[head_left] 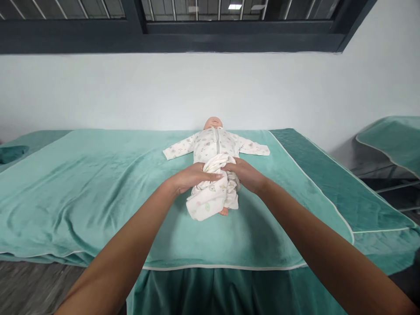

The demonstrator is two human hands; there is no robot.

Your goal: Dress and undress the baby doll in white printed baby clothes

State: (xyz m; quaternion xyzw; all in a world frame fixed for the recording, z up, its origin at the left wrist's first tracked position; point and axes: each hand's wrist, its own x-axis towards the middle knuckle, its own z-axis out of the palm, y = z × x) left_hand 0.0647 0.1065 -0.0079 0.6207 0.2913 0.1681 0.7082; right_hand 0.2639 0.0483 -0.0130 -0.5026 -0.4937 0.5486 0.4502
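A baby doll [213, 124] lies on its back on the teal bed cover [98, 192], head toward the wall and arms spread. It wears a white printed sleepsuit [213, 146]. White printed trousers [210, 197] are bunched around its legs, and one foot peeks out at the bottom. My left hand [192, 177] grips the bunched waistband on the left side of the doll's hips. On the right side, my right hand [244, 173] is closed on the same cloth. Both sets of fingers are pinched into the fabric.
The bed stands against a white wall below a dark-framed window. A darker teal sheet [328, 175] shows along the right side. Another teal-covered bed [393, 140] stands at the far right. A dark teal pillow [11, 153] lies at the far left.
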